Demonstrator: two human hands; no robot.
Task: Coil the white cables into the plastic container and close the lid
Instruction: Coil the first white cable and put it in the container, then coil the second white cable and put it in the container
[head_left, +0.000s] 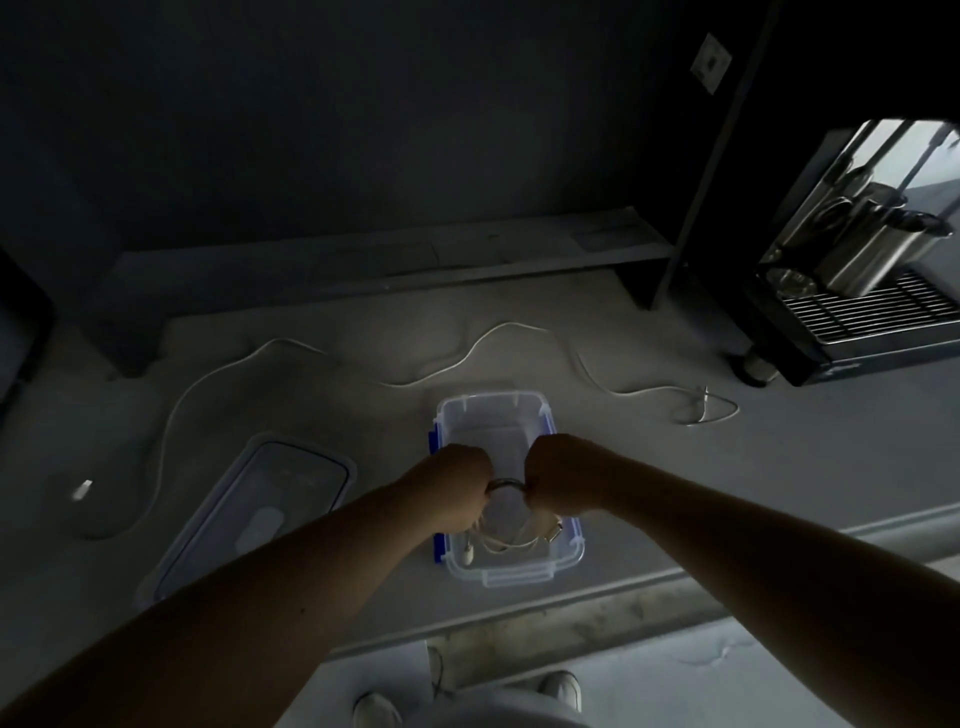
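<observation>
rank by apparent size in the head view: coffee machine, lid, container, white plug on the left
1. coffee machine, partly cut off by the frame
2. lid and container: too alike to rank
3. white plug

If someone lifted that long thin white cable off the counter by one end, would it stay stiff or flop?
Probably flop: the long thin white cable lies in loose waves on the grey counter, so it should dangle. Being so thin, it is likely light and would slide when tugged. Its looped right end might snag.
</observation>
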